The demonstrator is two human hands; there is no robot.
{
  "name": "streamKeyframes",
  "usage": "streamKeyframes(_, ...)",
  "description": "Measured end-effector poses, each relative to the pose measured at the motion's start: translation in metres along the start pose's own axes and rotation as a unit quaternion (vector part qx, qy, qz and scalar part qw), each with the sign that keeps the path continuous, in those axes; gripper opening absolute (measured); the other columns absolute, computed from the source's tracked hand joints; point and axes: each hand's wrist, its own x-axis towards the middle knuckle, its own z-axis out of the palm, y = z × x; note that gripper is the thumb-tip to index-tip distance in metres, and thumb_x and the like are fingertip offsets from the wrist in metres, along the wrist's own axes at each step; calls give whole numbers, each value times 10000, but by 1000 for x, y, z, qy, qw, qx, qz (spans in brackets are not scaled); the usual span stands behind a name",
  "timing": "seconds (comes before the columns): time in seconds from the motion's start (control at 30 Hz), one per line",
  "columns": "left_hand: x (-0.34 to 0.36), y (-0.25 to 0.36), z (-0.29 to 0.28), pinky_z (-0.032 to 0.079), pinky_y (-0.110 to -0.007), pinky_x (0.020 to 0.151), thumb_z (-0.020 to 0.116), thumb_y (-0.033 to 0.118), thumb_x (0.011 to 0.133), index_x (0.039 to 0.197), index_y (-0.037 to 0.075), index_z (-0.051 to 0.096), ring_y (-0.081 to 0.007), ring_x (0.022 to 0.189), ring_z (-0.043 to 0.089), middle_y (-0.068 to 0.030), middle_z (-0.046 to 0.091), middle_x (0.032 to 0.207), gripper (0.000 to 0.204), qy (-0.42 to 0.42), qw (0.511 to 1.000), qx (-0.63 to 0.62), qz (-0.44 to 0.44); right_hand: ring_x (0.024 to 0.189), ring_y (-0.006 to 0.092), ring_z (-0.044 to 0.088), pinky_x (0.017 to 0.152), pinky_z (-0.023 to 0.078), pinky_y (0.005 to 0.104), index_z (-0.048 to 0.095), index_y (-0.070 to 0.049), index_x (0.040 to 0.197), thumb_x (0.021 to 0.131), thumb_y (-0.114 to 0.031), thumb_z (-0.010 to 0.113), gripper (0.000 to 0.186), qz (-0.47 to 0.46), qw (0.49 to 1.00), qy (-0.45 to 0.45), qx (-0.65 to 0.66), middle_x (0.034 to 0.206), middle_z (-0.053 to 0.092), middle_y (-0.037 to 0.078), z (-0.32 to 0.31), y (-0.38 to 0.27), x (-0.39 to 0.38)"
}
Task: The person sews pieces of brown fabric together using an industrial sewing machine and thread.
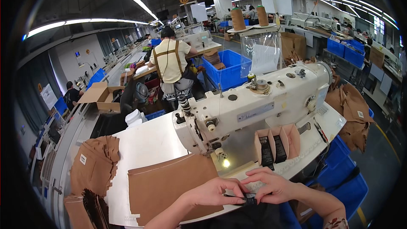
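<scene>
My left hand [216, 193] and my right hand [275, 186] meet at the front edge of the white sewing table [150, 142], both pinching a small black strip [250, 200], perhaps a label. Just left of them lies a flat brown fabric panel [165, 191], partly under my left wrist. Above my hands stands a white sewing machine [263, 101] with a small lit lamp by its needle. Right of the needle, a pink-beige divided holder [290, 140] contains black strips [266, 150]. The details of the strip between my fingers are partly hidden by them.
Piles of brown pieces [91, 163] lie at the left and hang [347, 118] at the right. Blue bins [341, 186] sit beside the table at lower right. Beyond the machine are thread cones [237, 19], another blue bin [224, 72] and a person [171, 65] working at another station.
</scene>
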Motion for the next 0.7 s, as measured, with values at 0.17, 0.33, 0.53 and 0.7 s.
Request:
streamKeyframes(0.17,-7,-24,10,533,-266,844,742,130,916,1037,59,723,-97,981,661,-39,726,1047,142,125,991,-25,-30,1250,274,532,1018,447,358,717,-126,1001,863,10,631,212,91,992,38,74,1390,553,91,16,2,4)
streamKeyframes(0.33,0,-36,15,560,-272,733,730,58,898,1129,45,700,-123,838,679,-64,710,977,233,320,928,189,25,913,203,661,746,543,304,613,-69,1235,923,-16,575,319,291,941,169,26,1174,663,123,46,17,-16)
streamKeyframes(0.53,9,-45,20,541,-327,638,756,71,844,1020,41,733,-243,736,658,-97,696,875,180,360,848,364,138,871,240,616,732,543,343,559,-4,1291,878,-16,623,418,204,948,192,-151,1080,698,89,55,8,-1)
streamKeyframes(0.7,11,-44,24,536,-377,682,733,92,846,1022,64,730,-274,754,646,-85,658,815,179,376,836,381,122,919,255,597,788,530,366,540,-5,1329,863,-57,645,480,199,939,180,-215,1119,686,76,65,13,2)
